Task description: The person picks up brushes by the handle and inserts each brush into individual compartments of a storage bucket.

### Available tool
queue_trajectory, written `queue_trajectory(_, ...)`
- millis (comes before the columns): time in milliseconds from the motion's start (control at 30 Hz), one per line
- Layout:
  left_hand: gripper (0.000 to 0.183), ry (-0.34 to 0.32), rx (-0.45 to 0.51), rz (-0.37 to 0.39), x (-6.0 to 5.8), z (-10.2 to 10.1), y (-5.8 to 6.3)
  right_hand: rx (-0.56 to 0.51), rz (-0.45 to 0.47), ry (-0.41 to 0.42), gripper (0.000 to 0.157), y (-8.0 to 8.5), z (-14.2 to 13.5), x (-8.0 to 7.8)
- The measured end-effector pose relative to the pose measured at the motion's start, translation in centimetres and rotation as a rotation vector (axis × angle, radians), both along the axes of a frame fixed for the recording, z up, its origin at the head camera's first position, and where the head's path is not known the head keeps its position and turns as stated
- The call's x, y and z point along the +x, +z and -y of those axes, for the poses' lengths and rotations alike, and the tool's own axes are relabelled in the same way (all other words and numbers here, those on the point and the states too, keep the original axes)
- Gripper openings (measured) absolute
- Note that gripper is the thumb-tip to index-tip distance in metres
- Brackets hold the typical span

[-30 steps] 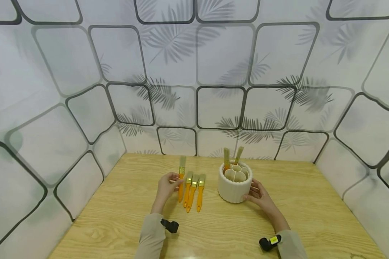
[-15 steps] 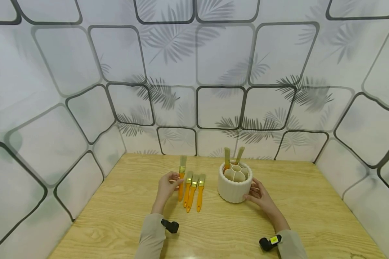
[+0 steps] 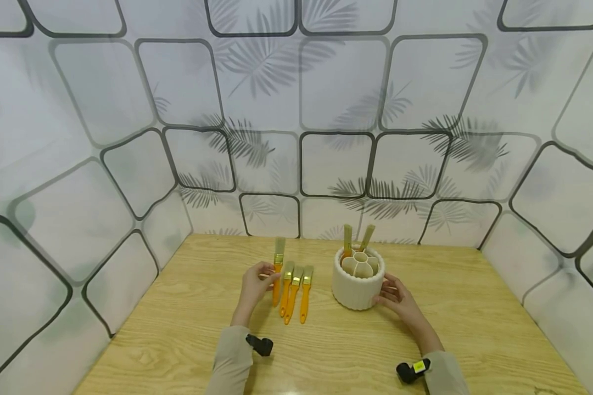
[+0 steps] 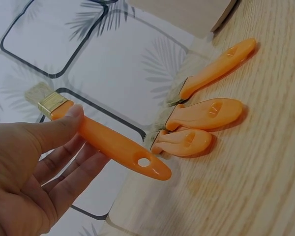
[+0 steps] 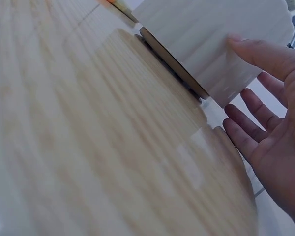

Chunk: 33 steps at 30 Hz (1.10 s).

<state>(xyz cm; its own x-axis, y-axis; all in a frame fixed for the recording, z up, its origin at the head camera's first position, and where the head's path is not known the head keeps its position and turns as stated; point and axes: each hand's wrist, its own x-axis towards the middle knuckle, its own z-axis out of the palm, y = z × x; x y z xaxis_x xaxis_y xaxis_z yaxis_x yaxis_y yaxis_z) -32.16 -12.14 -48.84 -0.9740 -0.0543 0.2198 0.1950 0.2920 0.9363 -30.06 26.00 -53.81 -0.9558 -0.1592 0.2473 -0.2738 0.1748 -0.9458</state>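
My left hand (image 3: 255, 284) pinches a paintbrush (image 4: 119, 145) by its orange handle, between thumb and fingers. Its pale bristles point away from me, and a brass-coloured ferrule joins them to the handle. Right beside it, three similar paintbrushes (image 3: 304, 303) lie on the table, handles toward me. To their right stands a white ribbed round brush holder (image 3: 356, 293) with petal-shaped compartments. Two paintbrushes (image 3: 347, 239) stand bristles up in its rear compartments. My right hand (image 3: 396, 299) holds the holder's right side, thumb against the near wall (image 5: 206, 44) and fingers spread around behind.
The wood-grain table (image 3: 336, 356) reaches to patterned walls (image 3: 336, 164) at the back and both sides. A black wrist camera (image 3: 260, 345) sits on the left sleeve, another wrist camera (image 3: 412, 372) on the right.
The two brushes in the holder and its dividers have shifted slightly right, as the insides turn a little. The held brush has moved very slightly right. Both hands stay nearly where they were.
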Motion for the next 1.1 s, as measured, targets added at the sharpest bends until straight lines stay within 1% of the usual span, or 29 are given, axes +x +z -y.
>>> queue_trajectory(133, 0.022, -0.003, -0.003, -0.001, 0.0, 0.0, -0.05, -0.012, 0.026, 0.005, 0.068, 0.11, -0.05, 0.05)
queue_trajectory(267, 0.023, -0.013, 0.013, -0.01, 0.09, 0.07, -0.06, -0.006, 0.027, 0.025, 0.068, 0.03, -0.15, 0.0)
queue_trajectory(367, 0.023, -0.034, 0.013, -0.053, 0.17, 0.17, -0.15, -0.012, 0.012, 0.047, 0.068, -0.04, -0.21, -0.06)
queue_trajectory(400, 0.022, -0.043, 0.009, -0.083, 0.24, 0.18, -0.2, -0.015, 0.009, 0.051, 0.068, -0.05, -0.22, -0.08)
queue_trajectory(500, 0.022, -0.053, 0.008, -0.11, 0.28, 0.17, -0.34, -0.019, 0.01, 0.053, 0.07, -0.1, -0.26, -0.14)
queue_trajectory(567, 0.02, -0.048, 0.007, -0.089, 0.14, 0.09, -0.41, -0.014, 0.012, 0.047, 0.071, -0.13, -0.29, -0.16)
queue_trajectory(667, 0.017, -0.025, 0.004, -0.017, -0.07, -0.13, -0.37, -0.013, 0.01, 0.045, 0.072, -0.17, -0.32, -0.2)
queue_trajectory(767, 0.018, -0.006, -0.005, 0.019, -0.27, -0.32, -0.38, -0.013, -0.003, 0.039, 0.073, -0.19, -0.26, -0.23)
queue_trajectory(833, 0.018, -0.002, -0.011, 0.027, -0.28, -0.38, -0.38, -0.011, -0.013, 0.039, 0.073, -0.21, -0.24, -0.24)
queue_trajectory(1000, 0.018, -0.001, -0.017, 0.016, -0.2, -0.39, -0.31, -0.002, -0.032, 0.044, 0.074, -0.23, -0.23, -0.27)
queue_trajectory(1100, 0.017, -0.006, -0.023, 0.002, -0.17, -0.38, -0.27, -0.002, -0.017, 0.039, 0.075, -0.21, -0.18, -0.24)
